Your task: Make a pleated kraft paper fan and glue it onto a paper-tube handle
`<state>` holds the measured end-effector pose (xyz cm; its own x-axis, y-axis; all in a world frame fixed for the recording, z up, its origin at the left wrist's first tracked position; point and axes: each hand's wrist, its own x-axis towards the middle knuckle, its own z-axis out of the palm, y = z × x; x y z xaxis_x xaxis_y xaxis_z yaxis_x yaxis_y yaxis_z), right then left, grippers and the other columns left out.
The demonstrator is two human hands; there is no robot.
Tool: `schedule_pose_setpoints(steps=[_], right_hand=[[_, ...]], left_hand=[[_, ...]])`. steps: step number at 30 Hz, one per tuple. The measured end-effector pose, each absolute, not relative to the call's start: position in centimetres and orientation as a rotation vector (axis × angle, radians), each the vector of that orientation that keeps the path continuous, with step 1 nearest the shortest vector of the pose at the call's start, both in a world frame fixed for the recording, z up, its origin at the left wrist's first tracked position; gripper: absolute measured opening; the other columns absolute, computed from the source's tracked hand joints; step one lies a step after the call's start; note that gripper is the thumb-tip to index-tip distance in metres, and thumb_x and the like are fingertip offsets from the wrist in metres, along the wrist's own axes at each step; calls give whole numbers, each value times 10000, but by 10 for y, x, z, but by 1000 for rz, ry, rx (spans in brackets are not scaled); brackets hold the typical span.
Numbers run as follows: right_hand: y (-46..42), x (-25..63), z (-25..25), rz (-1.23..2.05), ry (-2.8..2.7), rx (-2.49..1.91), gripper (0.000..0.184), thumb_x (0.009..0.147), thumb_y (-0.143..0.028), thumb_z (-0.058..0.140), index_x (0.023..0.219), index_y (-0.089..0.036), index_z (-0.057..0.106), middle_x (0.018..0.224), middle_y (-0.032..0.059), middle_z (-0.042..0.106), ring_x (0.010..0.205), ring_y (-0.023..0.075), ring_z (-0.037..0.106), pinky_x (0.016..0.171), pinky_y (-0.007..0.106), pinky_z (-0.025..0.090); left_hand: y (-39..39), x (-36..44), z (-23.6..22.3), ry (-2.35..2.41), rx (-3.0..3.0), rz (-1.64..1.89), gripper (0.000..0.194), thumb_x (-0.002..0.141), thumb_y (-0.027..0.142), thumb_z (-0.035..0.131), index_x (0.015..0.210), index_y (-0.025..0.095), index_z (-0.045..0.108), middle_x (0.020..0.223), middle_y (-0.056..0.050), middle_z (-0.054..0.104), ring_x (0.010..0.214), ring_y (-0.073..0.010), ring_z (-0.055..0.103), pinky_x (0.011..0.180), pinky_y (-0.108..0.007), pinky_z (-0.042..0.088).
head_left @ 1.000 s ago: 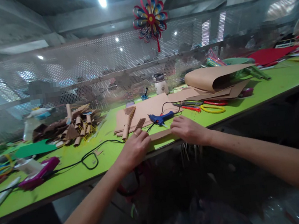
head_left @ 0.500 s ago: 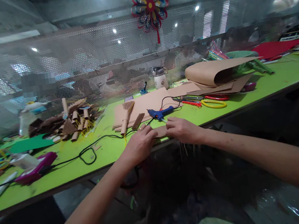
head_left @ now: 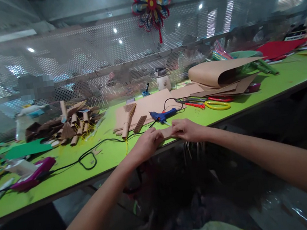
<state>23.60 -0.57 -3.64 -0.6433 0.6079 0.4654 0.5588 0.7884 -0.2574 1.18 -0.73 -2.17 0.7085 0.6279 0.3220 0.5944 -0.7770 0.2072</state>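
Observation:
A small piece of brown kraft paper spans the gap between my two hands at the table's front edge. My left hand is closed on its left end, fingers curled. At the right end my right hand pinches the paper. Just behind them lies a blue glue gun with a black cord. To the left of the gun are a pleated brown paper strip and a paper fan with a rolled handle, both by a stack of brown paper sheets.
Yellow-handled scissors and red-handled tools lie right of the glue gun, before a curled brown sheet. A bottle stands behind. At left are a pile of paper fans, a purple tape dispenser and a looping cord.
The paper between my hands is tilted a little differently and shows more of its face. My fingers have shifted slightly along it; the view has moved a little.

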Motion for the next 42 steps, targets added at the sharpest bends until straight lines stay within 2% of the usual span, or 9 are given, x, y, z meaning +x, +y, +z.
schedule_pose_setpoints(steps=[4, 9, 19, 25, 28, 30, 33, 36, 42], right_hand=[[1, 243, -27, 309, -2432, -940, 137, 768, -125, 591, 793, -137, 724, 700, 34, 634, 646, 136, 540, 616, 229, 386], [10, 245, -20, 544, -2422, -1016, 146, 728, -176, 607, 796, -116, 722, 711, 36, 683, 652, 146, 576, 613, 229, 414], [27, 244, -5, 875, -2545, -1012, 134, 687, -215, 619, 748, -116, 684, 623, -10, 620, 567, 106, 522, 558, 215, 401], [30, 242, 0, 933, -2587, -1012, 106, 669, -187, 630, 744, -125, 672, 623, -15, 608, 558, 99, 508, 553, 215, 400], [30, 242, -1, 918, -2605, -1005, 117, 680, -185, 624, 763, -120, 675, 620, -12, 599, 556, 102, 505, 538, 210, 392], [28, 243, -2, 890, -2612, -984, 153, 697, -188, 613, 813, -117, 685, 637, -10, 593, 572, 102, 504, 541, 205, 385], [27, 247, -5, 845, -2608, -938, 232, 727, -221, 610, 915, -118, 697, 677, -8, 584, 605, 104, 498, 566, 204, 379], [26, 251, -9, 832, -2594, -901, 282, 754, -260, 603, 972, -111, 701, 681, -7, 572, 606, 102, 478, 567, 203, 367], [27, 256, -16, 845, -2578, -825, 319, 791, -266, 581, 1052, -138, 712, 699, -5, 618, 598, 98, 488, 585, 208, 377]], left_hand=[[-3, 3, -16, 987, 2741, 529, 199, 892, 251, 435, 867, 173, 616, 855, -43, 574, 754, -152, 521, 699, -265, 420], [2, -8, -15, 1032, 2634, 490, 223, 866, 277, 454, 830, 156, 637, 802, -45, 636, 737, -161, 575, 690, -257, 442], [-6, 0, -9, 1044, 2572, 464, 233, 868, 312, 444, 967, 211, 629, 908, -26, 658, 770, -157, 566, 698, -243, 417], [-4, -1, -6, 1025, 2576, 423, 268, 868, 355, 464, 1008, 206, 636, 798, -7, 624, 668, -131, 518, 630, -216, 387], [-1, -3, -7, 949, 2576, 412, 277, 881, 355, 454, 999, 205, 655, 849, -24, 634, 736, -143, 538, 679, -223, 399], [1, -5, -8, 920, 2595, 415, 308, 897, 349, 433, 1062, 221, 660, 883, -36, 616, 777, -151, 536, 718, -234, 403], [1, -8, -10, 936, 2672, 388, 342, 918, 335, 403, 1152, 269, 643, 805, -21, 529, 730, -141, 501, 693, -238, 393], [1, -10, -13, 923, 2745, 380, 338, 929, 298, 391, 1121, 276, 668, 745, -9, 466, 700, -132, 474, 660, -233, 375], [1, -11, -20, 928, 2806, 430, 328, 932, 263, 399, 1111, 269, 674, 774, -18, 480, 729, -133, 473, 672, -241, 374]])
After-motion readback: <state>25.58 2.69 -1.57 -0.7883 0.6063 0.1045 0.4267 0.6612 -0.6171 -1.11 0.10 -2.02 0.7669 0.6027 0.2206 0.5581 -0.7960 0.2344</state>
